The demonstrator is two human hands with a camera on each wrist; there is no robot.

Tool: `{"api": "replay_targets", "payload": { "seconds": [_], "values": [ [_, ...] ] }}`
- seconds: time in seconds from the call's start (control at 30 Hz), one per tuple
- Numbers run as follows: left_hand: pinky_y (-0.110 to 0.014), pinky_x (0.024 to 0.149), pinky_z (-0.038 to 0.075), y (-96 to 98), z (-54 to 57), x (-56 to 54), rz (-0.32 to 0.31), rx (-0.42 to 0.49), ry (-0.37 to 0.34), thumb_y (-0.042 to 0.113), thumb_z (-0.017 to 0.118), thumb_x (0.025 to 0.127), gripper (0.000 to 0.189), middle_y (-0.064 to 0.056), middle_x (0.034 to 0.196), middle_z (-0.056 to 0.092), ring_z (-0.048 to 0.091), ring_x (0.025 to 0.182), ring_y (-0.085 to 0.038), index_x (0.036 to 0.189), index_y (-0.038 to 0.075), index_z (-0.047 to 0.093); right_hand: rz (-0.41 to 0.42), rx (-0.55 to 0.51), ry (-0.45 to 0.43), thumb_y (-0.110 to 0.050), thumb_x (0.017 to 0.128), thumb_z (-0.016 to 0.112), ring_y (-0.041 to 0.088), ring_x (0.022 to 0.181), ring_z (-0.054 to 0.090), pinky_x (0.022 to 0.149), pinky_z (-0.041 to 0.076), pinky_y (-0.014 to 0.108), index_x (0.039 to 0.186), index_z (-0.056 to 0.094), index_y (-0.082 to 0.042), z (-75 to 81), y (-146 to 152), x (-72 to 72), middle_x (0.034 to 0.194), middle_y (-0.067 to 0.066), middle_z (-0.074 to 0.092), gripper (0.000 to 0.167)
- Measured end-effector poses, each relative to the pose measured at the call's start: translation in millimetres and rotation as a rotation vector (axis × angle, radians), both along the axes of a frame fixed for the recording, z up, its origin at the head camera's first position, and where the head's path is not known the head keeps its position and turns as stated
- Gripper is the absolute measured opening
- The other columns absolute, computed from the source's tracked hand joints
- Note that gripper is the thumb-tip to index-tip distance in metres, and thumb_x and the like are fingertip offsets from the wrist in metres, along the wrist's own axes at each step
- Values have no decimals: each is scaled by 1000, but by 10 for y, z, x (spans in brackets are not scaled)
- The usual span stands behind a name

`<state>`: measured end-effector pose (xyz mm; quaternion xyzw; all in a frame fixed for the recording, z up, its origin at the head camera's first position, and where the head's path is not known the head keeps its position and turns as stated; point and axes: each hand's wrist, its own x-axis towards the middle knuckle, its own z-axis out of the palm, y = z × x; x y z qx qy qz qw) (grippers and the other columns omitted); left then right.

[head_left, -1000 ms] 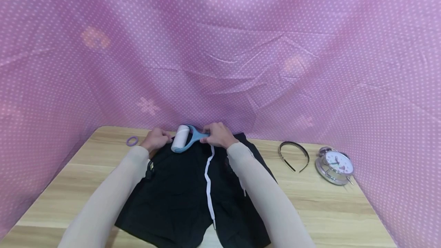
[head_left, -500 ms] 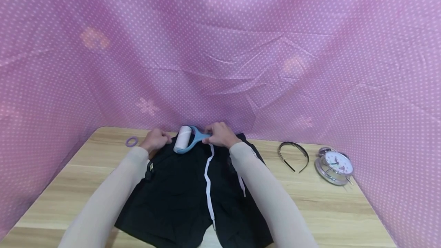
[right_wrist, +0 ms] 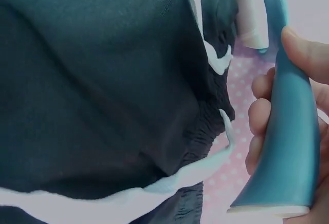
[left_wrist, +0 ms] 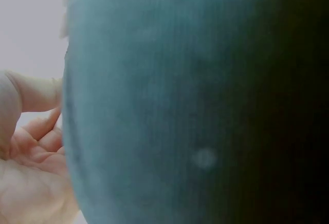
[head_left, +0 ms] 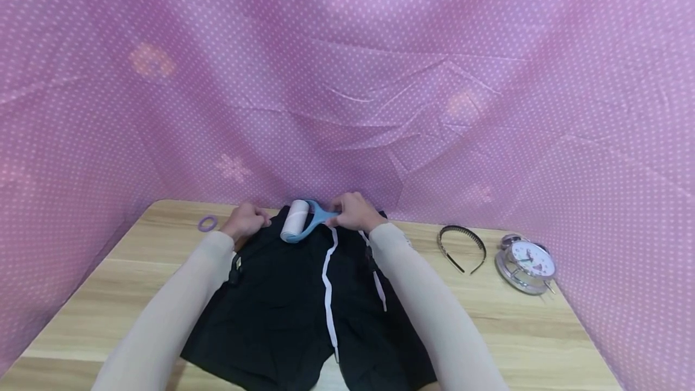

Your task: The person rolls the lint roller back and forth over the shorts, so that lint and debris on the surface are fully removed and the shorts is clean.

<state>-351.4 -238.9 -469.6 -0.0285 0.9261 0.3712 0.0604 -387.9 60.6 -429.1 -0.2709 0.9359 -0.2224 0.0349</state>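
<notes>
Black shorts (head_left: 271, 306) with white drawstrings lie spread on the table, waistband at the far side. My left hand (head_left: 245, 221) pinches the left end of the waistband; dark cloth fills most of the left wrist view and hides the fingertips. My right hand (head_left: 355, 212) grips the blue handle of a lint roller (head_left: 295, 220), fingers and thumb wrapped round it in the right wrist view. The white roll lies over the shorts near the waistband, between my hands. A white drawstring (right_wrist: 123, 201) trails across the cloth in the right wrist view.
A purple ring (head_left: 207, 223) lies on the wooden table (head_left: 516, 336) at the far left. To the right are a black headband (head_left: 461, 248) and a silver alarm clock (head_left: 525, 263). A pink dotted curtain (head_left: 347, 77) rises around the back and sides.
My right hand and the lint roller have slid a little to the right along the waistband. The left hand has stayed where it was.
</notes>
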Motion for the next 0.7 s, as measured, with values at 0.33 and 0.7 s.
{"api": "replay_targets", "payload": {
  "seconds": [0.33, 0.7],
  "values": [
    [-42, 97, 48, 2, 6, 9, -7, -6, 17, 13, 60, 92, 19, -15, 120, 71, 59, 113, -30, 98, 3, 75, -22, -12, -21, -34, 82, 83, 9, 55, 45, 53, 38, 25, 88, 77, -23, 8, 84, -17, 61, -9, 60, 14],
    [-42, 98, 48, 2, 9, 5, -10, 0, 21, 13, 61, 91, 17, -14, 120, 71, 59, 114, -29, 96, 5, 75, 1, -52, -67, -29, 82, 82, 11, 59, 52, 57, 42, 25, 86, 77, -21, 16, 210, -73, 67, -7, 66, 10]
  ]
}}
